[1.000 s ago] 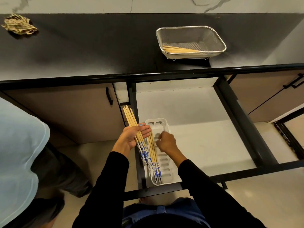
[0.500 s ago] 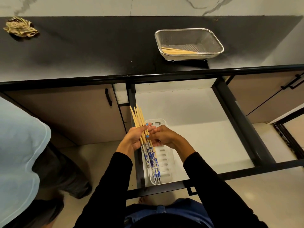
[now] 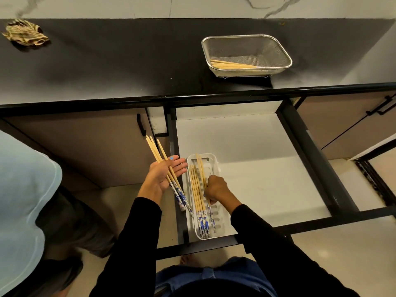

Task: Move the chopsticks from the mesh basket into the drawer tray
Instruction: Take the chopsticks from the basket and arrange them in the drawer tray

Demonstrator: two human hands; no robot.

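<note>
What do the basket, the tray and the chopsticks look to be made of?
Mesh basket: fine metal mesh with a shiny wire rim, likely steel. Drawer tray: white slotted moulding with a smooth matte look, probably plastic. Chopsticks in the tray: pale tan shafts, apparently bamboo or wood, with blue-and-white patterned ends.

The mesh basket [image 3: 246, 53] stands on the counter [image 3: 107, 61], behind the open drawer [image 3: 246, 146]. Some chopsticks [image 3: 232, 64] lie in it. A cloth [image 3: 24, 35] lies far to the left on the same counter. The tray [image 3: 214, 161] sits in the front left corner of the drawer, with a row of chopsticks [image 3: 197, 194] in it. The left hand [image 3: 164, 175] is left of the tray, the right hand [image 3: 216, 188] above it.
</note>
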